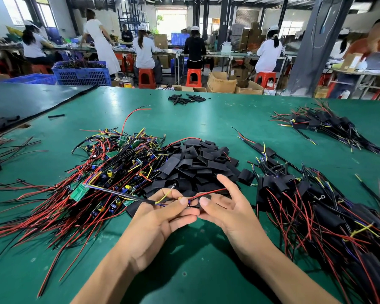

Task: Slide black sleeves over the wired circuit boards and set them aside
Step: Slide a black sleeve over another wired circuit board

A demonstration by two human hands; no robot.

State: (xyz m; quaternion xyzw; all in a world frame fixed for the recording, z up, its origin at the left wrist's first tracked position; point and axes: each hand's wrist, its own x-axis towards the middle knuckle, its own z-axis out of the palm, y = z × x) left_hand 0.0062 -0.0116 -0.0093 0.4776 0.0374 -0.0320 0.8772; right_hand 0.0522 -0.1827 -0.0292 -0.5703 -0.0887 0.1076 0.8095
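At the near middle of the green table mat point(206, 119), the left hand point(162, 216) pinches the leads of a wired circuit board point(188, 202) between thumb and fingers. The right hand point(226, 207) pinches its other end under the thumb, index finger raised; whether a sleeve is on it I cannot tell. Loose black sleeves point(198, 165) are heaped at 12 o'clock, bare boards point(110, 167) at 10, and sleeved boards point(316, 205) at 3.
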